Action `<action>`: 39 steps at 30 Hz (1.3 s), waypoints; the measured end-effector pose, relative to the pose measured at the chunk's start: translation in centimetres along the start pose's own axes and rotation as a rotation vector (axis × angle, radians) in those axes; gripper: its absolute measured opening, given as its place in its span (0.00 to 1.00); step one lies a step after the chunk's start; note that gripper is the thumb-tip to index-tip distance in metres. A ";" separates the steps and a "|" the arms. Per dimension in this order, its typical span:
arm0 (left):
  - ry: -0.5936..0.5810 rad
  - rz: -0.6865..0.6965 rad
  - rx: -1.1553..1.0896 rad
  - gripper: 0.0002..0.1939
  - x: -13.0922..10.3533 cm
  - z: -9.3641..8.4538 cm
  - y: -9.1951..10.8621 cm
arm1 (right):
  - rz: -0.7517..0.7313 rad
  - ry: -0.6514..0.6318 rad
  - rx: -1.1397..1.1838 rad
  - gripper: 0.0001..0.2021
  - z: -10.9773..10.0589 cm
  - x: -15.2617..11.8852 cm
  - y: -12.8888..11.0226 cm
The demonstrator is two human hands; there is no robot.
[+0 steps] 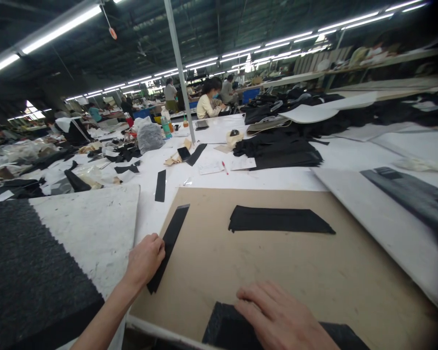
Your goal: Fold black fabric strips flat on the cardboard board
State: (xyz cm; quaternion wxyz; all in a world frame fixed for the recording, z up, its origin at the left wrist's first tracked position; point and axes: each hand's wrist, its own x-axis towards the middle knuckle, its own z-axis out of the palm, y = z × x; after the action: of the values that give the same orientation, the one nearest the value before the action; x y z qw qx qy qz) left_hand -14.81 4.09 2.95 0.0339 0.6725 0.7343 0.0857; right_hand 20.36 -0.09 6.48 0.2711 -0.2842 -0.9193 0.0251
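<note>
My left hand (146, 256) is closed at the left edge of a narrow stack of black fabric strips (173, 233), its fingertips curled out of sight against it. The strips lie slantwise on the left side of a tan board (200, 272). My right hand (273, 313), slightly blurred, rests with fingers stretched out over a dark fabric piece (221, 325) at the board's front edge. Part of that piece is hidden beneath the hand. Farther back on the board lies a wider stack of black fabric pieces (281, 219).
Left of the board is a pale panel (109, 214) with dark grey fabric (25, 272). A white board (372, 228) slants along the right. Behind are a metal pole (180, 68), a red pen (225, 167), piled black fabric (288, 153) and a seated co-worker (208, 102).
</note>
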 end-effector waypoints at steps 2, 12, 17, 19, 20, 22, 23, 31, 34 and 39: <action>0.001 0.001 -0.009 0.08 0.3 -0.1 0.3 | 0.000 -0.096 0.042 0.14 0.7 1.8 0.0; -0.101 0.140 -0.363 0.05 1.7 -1.9 -3.0 | -0.203 -0.365 0.044 0.18 7.7 13.8 2.6; -0.116 0.217 -0.445 0.06 1.0 -2.3 -2.8 | -0.106 -0.395 -0.047 0.14 13.0 19.4 4.5; -0.124 0.238 -0.456 0.06 0.6 -2.4 -2.8 | -0.047 -0.403 -0.070 0.11 14.4 20.8 4.9; -0.125 0.246 -0.459 0.06 0.4 -2.6 -2.8 | -0.019 -0.407 -0.072 0.10 14.9 21.2 5.0; -0.130 0.248 -0.464 0.07 -0.3 -3.1 -2.9 | 0.033 -0.412 -0.054 0.12 15.6 21.7 4.9; -0.135 0.240 -0.466 0.07 -0.8 -3.4 -3.0 | 0.057 -0.412 -0.033 0.12 15.8 21.9 4.8; 0.068 0.252 -0.306 0.09 -6.3 -7.8 -2.4 | 0.182 -0.355 0.432 0.18 13.6 22.0 4.4; 0.212 0.421 -0.128 0.06 -8.0 -9.0 -1.3 | 0.200 -0.363 0.713 0.26 10.8 19.8 4.4; 0.214 0.761 0.025 0.21 -10.5 -8.8 1.6 | 0.341 -0.521 1.370 0.57 4.6 11.5 5.9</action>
State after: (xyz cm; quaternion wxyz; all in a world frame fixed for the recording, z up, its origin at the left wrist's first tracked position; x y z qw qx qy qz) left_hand -13.69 -6.95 11.15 -0.0853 0.8843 0.4328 0.1528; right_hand 13.01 11.54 6.94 0.1534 -0.1753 -0.6755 0.6996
